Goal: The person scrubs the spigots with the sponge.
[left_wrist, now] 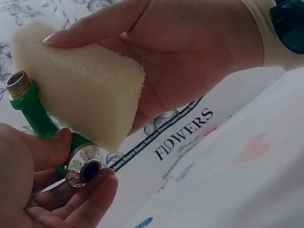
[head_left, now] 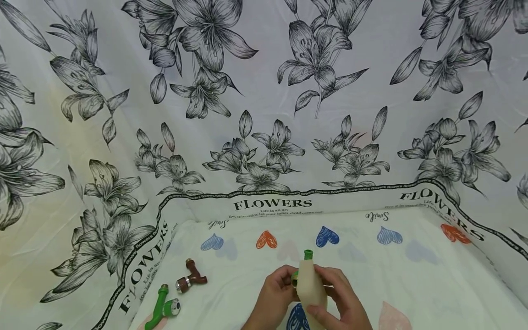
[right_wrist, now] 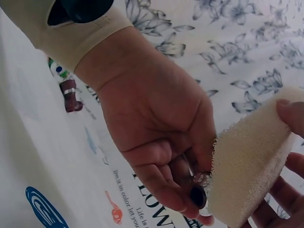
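Observation:
My left hand (head_left: 273, 295) grips a green faucet (left_wrist: 40, 116) with a brass threaded end and a silver collar around a dark opening. Thumb and fingers pinch it near the collar. A thick cream sponge (left_wrist: 80, 80) is in my right hand (head_left: 344, 298), thumb on one face and fingers on the other. The sponge lies right against the faucet, covering most of it in the head view, where only the green threaded end (head_left: 308, 254) and a bit of its side stand out. In the right wrist view, the sponge (right_wrist: 251, 161) hides much of the faucet too.
A brown faucet (head_left: 194, 277) lies to the left on the white heart-print cloth (head_left: 243, 275). Nearer the front left is another green faucet (head_left: 161, 308) with a silver end. A flower-print curtain (head_left: 264, 91) rises behind and along both sides.

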A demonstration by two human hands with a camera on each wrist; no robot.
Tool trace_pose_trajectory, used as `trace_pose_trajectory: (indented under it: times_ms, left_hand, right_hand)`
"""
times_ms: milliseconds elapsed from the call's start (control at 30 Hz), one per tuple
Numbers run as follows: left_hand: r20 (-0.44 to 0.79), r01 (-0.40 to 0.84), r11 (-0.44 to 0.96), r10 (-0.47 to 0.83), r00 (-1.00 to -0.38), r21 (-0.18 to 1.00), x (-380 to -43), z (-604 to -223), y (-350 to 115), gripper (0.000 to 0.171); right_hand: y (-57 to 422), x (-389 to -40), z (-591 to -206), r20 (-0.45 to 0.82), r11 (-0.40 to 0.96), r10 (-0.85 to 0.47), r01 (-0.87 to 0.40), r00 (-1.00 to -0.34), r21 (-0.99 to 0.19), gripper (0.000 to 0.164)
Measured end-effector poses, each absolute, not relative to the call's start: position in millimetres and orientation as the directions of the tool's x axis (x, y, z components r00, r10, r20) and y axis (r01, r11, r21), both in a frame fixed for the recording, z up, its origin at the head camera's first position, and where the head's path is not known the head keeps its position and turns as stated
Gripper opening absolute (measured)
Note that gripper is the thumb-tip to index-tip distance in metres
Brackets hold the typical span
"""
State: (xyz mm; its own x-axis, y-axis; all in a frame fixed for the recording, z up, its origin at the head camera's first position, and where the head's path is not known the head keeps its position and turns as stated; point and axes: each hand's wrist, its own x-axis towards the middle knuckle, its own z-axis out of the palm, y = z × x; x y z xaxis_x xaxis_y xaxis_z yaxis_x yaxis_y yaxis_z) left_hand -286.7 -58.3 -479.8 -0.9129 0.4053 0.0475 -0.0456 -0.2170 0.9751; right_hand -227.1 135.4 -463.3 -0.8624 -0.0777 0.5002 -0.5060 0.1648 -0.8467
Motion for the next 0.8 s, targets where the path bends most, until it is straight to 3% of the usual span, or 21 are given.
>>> trace_pose_trajectory:
  times_ms: [133, 433, 567, 800]
  left_hand:
    - [0.048, -0.044, -0.218, 0.401, -0.915, 0.975, -286, -479, -59, 0.025]
    - [0.042, -0.051, -0.230, 0.382, -0.923, 0.972, -286, -479, -59, 0.026]
    - [0.040, -0.052, -0.224, 0.389, -0.920, 0.973, -285, -481, -59, 0.026]
    - [0.052, -0.057, -0.239, 0.426, -0.903, 0.969, -281, -478, -58, 0.022]
  right_hand:
    - [134, -227, -463, 0.529, 0.158, -0.081, -0.534, -0.845, -0.830, 0.068]
    - [131, -227, -465, 0.484, 0.171, -0.039, -0.483, -0.874, -0.859, 0.067]
    - [131, -229, -467, 0.483, 0.225, 0.001, -0.470, -0.876, -0.853, 0.069]
    - [138, -237, -472, 0.590, 0.385, 0.047, -0.530, -0.806, -0.755, 0.074]
